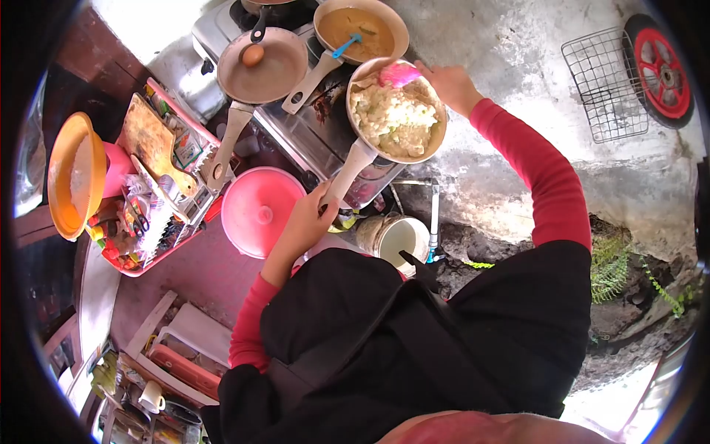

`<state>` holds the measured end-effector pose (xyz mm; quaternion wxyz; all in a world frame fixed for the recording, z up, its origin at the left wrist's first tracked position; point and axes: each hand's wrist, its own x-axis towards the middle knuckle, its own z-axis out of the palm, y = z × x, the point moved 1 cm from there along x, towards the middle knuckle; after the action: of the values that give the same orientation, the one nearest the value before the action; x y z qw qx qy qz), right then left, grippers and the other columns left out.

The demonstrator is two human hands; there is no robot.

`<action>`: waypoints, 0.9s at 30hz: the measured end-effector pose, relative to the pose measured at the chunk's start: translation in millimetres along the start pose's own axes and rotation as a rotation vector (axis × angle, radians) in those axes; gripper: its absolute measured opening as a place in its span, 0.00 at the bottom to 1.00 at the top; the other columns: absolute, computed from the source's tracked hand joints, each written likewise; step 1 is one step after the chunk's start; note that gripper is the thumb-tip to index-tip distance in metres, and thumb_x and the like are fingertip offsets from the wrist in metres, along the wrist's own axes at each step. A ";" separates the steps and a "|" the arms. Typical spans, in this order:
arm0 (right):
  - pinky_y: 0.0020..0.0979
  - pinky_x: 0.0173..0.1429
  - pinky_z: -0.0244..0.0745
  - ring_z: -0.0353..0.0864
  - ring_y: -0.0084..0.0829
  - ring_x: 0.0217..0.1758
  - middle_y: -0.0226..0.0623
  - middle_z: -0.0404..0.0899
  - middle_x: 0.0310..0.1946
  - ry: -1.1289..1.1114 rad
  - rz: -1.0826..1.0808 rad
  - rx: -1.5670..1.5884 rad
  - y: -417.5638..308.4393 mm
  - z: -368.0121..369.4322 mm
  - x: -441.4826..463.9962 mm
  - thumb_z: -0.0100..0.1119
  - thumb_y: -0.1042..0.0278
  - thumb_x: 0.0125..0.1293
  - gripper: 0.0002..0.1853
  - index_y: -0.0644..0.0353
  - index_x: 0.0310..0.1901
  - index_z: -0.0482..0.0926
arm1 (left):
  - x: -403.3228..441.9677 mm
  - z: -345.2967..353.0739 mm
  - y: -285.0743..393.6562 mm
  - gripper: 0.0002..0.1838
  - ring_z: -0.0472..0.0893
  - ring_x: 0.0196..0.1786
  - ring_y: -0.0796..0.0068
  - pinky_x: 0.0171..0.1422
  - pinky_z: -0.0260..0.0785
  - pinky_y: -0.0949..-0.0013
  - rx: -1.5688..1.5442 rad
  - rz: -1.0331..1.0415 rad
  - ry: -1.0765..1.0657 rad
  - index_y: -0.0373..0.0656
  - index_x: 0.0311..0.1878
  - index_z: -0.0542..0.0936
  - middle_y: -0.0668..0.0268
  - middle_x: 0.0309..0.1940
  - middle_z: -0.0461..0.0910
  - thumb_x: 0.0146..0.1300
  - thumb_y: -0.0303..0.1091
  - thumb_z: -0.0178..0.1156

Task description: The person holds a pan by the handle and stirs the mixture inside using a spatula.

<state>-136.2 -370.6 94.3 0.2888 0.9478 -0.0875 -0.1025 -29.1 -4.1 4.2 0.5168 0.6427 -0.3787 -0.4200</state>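
Left hand: the left hand (303, 220) has its grip closed around the handle of the near pan (352, 172), which points toward the person.
Right hand: the right hand (452, 85) reaches in from the right, its grip closed on the pink spatula (400, 75); the fingers hide most of the spatula's handle.
Near pan: right of the other pans, at the right part of the stove (285, 137); whether it rests on the stove or is lifted, I cannot tell.
Food: pale, lumpy mash (393, 118) fills the near pan, with the spatula's blade in its far part.
Sauce pan: just beyond the near pan, a pan (305, 90) holds brown liquid (351, 28) with a blue spoon (346, 46) in it.
Egg pan: on the left, another pan (277, 74) has one brown egg (253, 55) inside.
Left side: a pink lid (259, 207) is near the left hand; farther left are a dish rack (198, 212), a wooden board (154, 140) and an orange basin (97, 172).
Below the stove: a bucket (420, 238) stands just beside a white pipe (435, 211).
Far right: a wire rack (606, 85) lies beside a red and black wheel (663, 74).
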 end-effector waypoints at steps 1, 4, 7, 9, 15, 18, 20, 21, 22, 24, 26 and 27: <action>0.35 0.30 0.74 0.81 0.35 0.28 0.33 0.76 0.29 -0.001 -0.002 0.000 0.0 2.9 -3.8 0.50 0.71 0.61 0.23 0.54 0.60 0.69 | 0.3 -0.8 -0.5 0.24 0.81 0.38 0.67 0.44 0.71 0.67 0.007 -0.047 -0.036 0.30 0.60 0.69 0.49 0.38 0.79 0.65 0.34 0.55; 0.36 0.29 0.73 0.81 0.36 0.27 0.33 0.77 0.27 -0.196 0.083 0.076 -3.7 0.3 -15.8 0.51 0.71 0.60 0.19 0.56 0.54 0.72 | -1.3 0.6 -0.3 0.24 0.81 0.38 0.67 0.44 0.72 0.67 0.012 -0.046 -0.038 0.29 0.60 0.69 0.49 0.38 0.79 0.65 0.34 0.55; 0.37 0.28 0.73 0.81 0.37 0.26 0.35 0.78 0.23 -0.117 0.040 0.154 -7.4 -15.9 -6.5 0.52 0.70 0.60 0.14 0.58 0.49 0.73 | 0.1 3.2 -8.0 0.23 0.81 0.32 0.66 0.40 0.72 0.67 0.000 0.022 0.012 0.28 0.59 0.70 0.47 0.31 0.78 0.64 0.33 0.56; 0.39 0.29 0.74 0.82 0.39 0.27 0.36 0.78 0.21 0.057 -0.025 0.047 -14.3 -25.2 -1.0 0.52 0.70 0.59 0.11 0.58 0.44 0.74 | 0.4 3.0 -10.2 0.23 0.81 0.32 0.67 0.40 0.72 0.67 -0.014 0.035 0.022 0.28 0.59 0.70 0.47 0.30 0.78 0.64 0.33 0.56; 0.41 0.31 0.75 0.82 0.41 0.29 0.37 0.80 0.23 -0.105 0.164 0.152 -3.3 0.8 -19.9 0.51 0.70 0.59 0.11 0.55 0.44 0.76 | 1.0 -1.0 -0.3 0.24 0.81 0.33 0.67 0.40 0.72 0.68 -0.013 -0.017 -0.006 0.28 0.59 0.69 0.47 0.31 0.78 0.64 0.33 0.55; 0.40 0.31 0.75 0.82 0.41 0.29 0.38 0.80 0.23 -0.179 0.102 0.147 9.1 17.4 -37.8 0.50 0.70 0.59 0.12 0.55 0.45 0.76 | 1.5 -1.3 2.7 0.24 0.81 0.33 0.67 0.40 0.72 0.68 -0.031 -0.022 -0.031 0.28 0.59 0.69 0.46 0.33 0.79 0.64 0.33 0.56; 0.41 0.31 0.75 0.82 0.42 0.29 0.39 0.80 0.23 -0.137 0.118 0.180 1.8 -20.3 -31.3 0.50 0.70 0.60 0.11 0.55 0.44 0.77 | 0.0 0.2 -4.4 0.24 0.81 0.33 0.68 0.40 0.72 0.68 -0.002 0.022 0.006 0.28 0.59 0.69 0.47 0.33 0.78 0.64 0.33 0.55; 0.41 0.31 0.75 0.82 0.42 0.29 0.39 0.80 0.23 -0.094 0.131 0.217 -3.3 -34.3 -24.9 0.49 0.70 0.60 0.11 0.55 0.43 0.77 | 0.5 -0.3 -4.5 0.24 0.81 0.33 0.68 0.40 0.72 0.68 -0.004 0.023 0.008 0.28 0.59 0.69 0.47 0.33 0.78 0.64 0.33 0.55; 0.41 0.31 0.75 0.82 0.42 0.29 0.39 0.80 0.23 -0.095 0.131 0.217 -6.3 -33.7 -16.9 0.49 0.70 0.60 0.11 0.55 0.43 0.77 | 0.5 0.0 -4.7 0.24 0.81 0.33 0.68 0.40 0.72 0.68 -0.009 0.026 0.009 0.28 0.59 0.69 0.47 0.33 0.78 0.64 0.33 0.55; 0.42 0.32 0.75 0.83 0.42 0.30 0.40 0.80 0.24 -0.018 0.186 0.185 -7.4 -27.7 -6.2 0.49 0.70 0.60 0.10 0.54 0.41 0.78 | -0.5 0.6 -2.7 0.24 0.81 0.33 0.68 0.41 0.72 0.68 -0.013 0.023 -0.002 0.28 0.59 0.69 0.46 0.34 0.78 0.64 0.33 0.55; 0.43 0.33 0.75 0.83 0.42 0.31 0.40 0.81 0.25 -0.083 0.201 0.196 -3.3 -12.5 -15.7 0.49 0.70 0.60 0.10 0.55 0.41 0.79 | -0.2 -2.6 5.6 0.24 0.81 0.34 0.68 0.42 0.72 0.68 -0.053 -0.030 -0.027 0.28 0.59 0.69 0.47 0.34 0.79 0.64 0.34 0.55; 0.43 0.34 0.75 0.83 0.41 0.31 0.40 0.81 0.26 -0.142 0.209 0.204 -0.8 -3.2 -22.1 0.49 0.69 0.60 0.10 0.55 0.40 0.79 | -0.1 -3.0 5.6 0.24 0.81 0.34 0.68 0.42 0.72 0.68 -0.053 -0.032 -0.028 0.28 0.59 0.69 0.47 0.34 0.79 0.64 0.34 0.55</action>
<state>-156.7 -363.2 99.6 0.1933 0.9483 -0.2157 -0.1294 -26.7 -4.0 10.0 0.5216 0.6287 -0.3643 -0.4471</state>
